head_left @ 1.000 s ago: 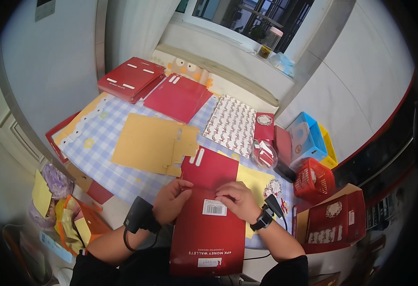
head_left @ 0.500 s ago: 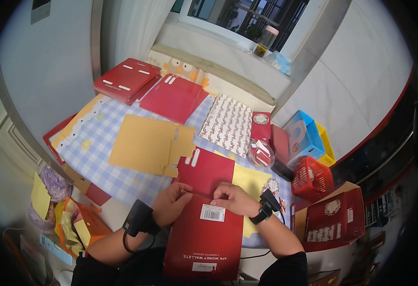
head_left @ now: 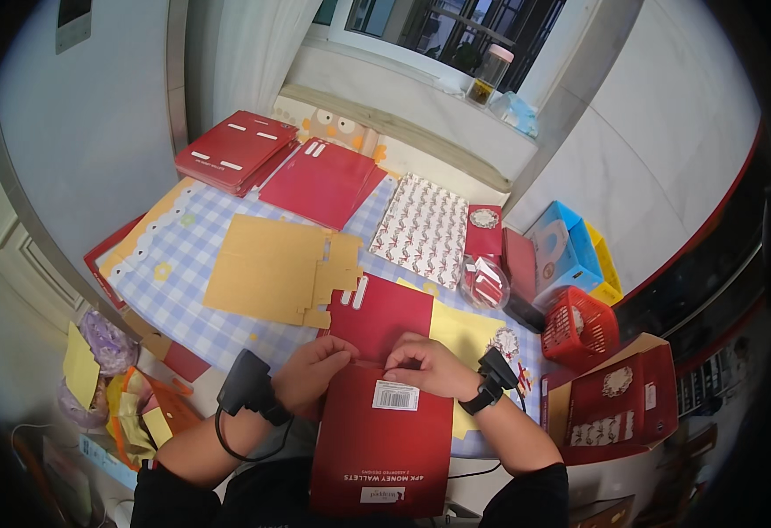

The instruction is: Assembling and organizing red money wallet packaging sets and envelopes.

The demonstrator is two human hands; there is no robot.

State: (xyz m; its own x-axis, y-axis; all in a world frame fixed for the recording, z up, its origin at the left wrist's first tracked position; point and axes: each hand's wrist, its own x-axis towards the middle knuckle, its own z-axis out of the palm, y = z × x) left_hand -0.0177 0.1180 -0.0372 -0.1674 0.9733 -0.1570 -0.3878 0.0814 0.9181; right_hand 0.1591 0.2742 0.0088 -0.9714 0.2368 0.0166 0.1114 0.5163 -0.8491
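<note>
A red printed cardboard panel (head_left: 384, 449) with a white barcode sticker stands in front of me, over the table's near edge. My left hand (head_left: 319, 363) is closed, thumb and fingers pinching its top edge near the left corner. Close beside it, my right hand (head_left: 428, 363) pinches the same edge with curled fingers, just above the sticker. Another red card (head_left: 390, 312) with white slots lies flat right behind my hands. Whether the two reds are joined is hidden by my fingers.
A tan die-cut cardboard sheet (head_left: 267, 268) lies beyond my left hand. Stacks of red cards (head_left: 238, 150) and a patterned white stack (head_left: 418, 229) sit farther back. To the right are yellow sheets (head_left: 458, 330), a clear tub (head_left: 484, 283), a red basket (head_left: 577, 326) and an open carton (head_left: 610, 405).
The panel has tilted slightly and shifted a little to the right at its lower end. My left wrist has turned a bit; both hands stay at the top edge.
</note>
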